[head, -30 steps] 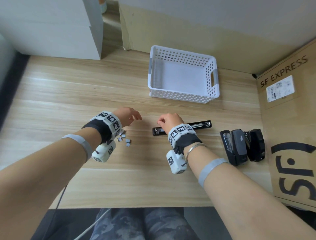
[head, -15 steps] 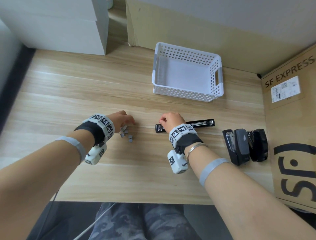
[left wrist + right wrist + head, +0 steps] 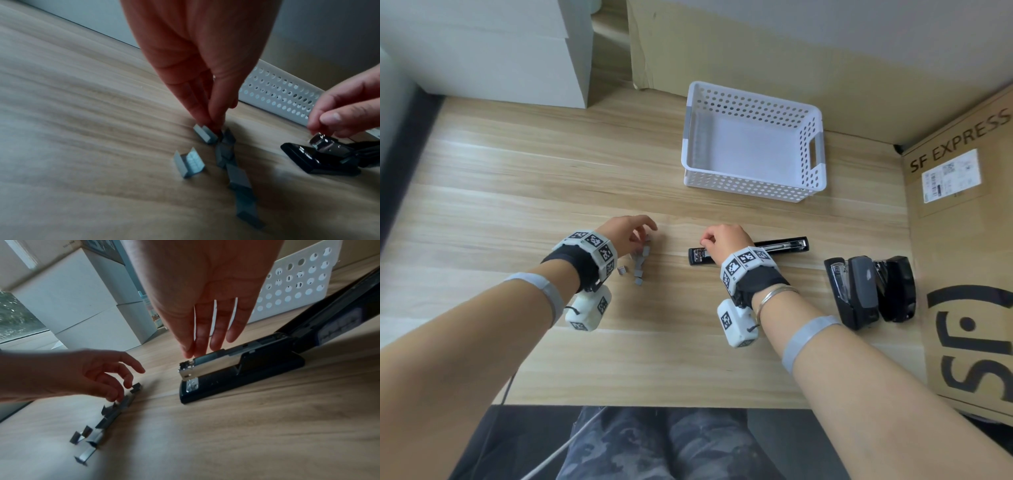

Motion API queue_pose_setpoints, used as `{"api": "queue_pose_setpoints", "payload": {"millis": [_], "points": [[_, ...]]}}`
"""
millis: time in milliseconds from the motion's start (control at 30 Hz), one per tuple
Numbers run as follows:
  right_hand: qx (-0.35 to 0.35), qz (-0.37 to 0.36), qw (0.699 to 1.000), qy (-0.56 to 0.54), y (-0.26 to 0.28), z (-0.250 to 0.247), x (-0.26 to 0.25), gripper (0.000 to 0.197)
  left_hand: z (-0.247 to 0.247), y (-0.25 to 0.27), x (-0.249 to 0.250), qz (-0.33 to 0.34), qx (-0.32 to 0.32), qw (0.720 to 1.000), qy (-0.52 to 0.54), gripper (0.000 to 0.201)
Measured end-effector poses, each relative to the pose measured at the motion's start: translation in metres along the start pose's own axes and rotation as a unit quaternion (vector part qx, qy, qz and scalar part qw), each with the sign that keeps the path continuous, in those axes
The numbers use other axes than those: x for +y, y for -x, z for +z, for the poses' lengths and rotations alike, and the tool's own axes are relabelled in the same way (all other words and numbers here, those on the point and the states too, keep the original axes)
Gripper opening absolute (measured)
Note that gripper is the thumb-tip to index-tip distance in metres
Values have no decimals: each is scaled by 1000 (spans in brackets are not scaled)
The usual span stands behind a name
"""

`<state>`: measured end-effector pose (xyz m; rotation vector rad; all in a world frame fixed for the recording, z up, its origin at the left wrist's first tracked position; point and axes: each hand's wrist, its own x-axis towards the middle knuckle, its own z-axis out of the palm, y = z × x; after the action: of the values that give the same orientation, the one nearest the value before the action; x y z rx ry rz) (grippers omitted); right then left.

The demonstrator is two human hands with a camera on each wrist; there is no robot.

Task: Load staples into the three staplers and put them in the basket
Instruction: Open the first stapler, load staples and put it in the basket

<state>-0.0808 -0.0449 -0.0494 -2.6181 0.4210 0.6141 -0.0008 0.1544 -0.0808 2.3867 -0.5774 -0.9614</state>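
A black stapler (image 3: 784, 246) lies folded open flat on the wooden table, its metal magazine (image 3: 213, 361) facing up. My right hand (image 3: 705, 240) pinches the front end of that magazine with curled fingertips (image 3: 320, 129). Left of it lie several short grey staple strips (image 3: 638, 263). My left hand (image 3: 643, 236) reaches down onto them and pinches one strip (image 3: 205, 135) that still lies on the table. Two more black staplers (image 3: 859, 291) (image 3: 897, 287) stand side by side at the right. The white perforated basket (image 3: 746, 186) sits empty behind the open stapler.
A large SF Express cardboard box (image 3: 962, 240) borders the table's right side, close to the two staplers. White boxes (image 3: 482, 51) stand at the back left, with a cardboard sheet (image 3: 722, 44) against the back wall. The table's front edge (image 3: 654, 402) is just above my lap.
My left hand has come down from just above the staple strips onto them. The right hand has stayed on the open stapler's front end.
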Motion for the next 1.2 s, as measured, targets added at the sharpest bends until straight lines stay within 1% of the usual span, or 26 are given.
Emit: {"api": "queue_pose_setpoints", "payload": {"millis": [100,233,333,433,567,667,733,833,967,1033,1133,1200], "points": [[-2,2,1000,-2,-1,0,2,19,-5,-1,-2,1,18,999,30,36],[1,6,1000,1,-1,-2,4,21,-10,-1,-7,9,21,1000,17,33],[17,32,999,9,-2,-5,10,27,-10,-2,-7,15,20,1000,-7,31],[7,69,997,34,-3,-16,19,36,-8,-2,0,35,-1,998,-55,30],[-67,101,983,141,1,-31,33,41,0,-2,20,63,-33,994,-88,29],[-112,130,974,151,2,-34,39,44,5,-6,32,79,-76,987,-121,34],[-116,140,974,137,2,-32,42,45,9,-7,35,82,-99,979,-157,38],[-96,153,975,127,4,-30,48,43,12,-8,34,76,-111,974,-181,43],[-55,180,975,122,10,-30,53,42,17,-10,39,73,-107,974,-185,51],[-65,190,973,111,10,-32,54,43,23,-12,45,77,-94,976,-180,52],[-101,195,969,110,10,-38,54,39,32,-15,57,78,-68,979,-173,52],[-99,182,972,115,11,-43,56,41,38,-16,64,67,-60,981,-172,48]]}}
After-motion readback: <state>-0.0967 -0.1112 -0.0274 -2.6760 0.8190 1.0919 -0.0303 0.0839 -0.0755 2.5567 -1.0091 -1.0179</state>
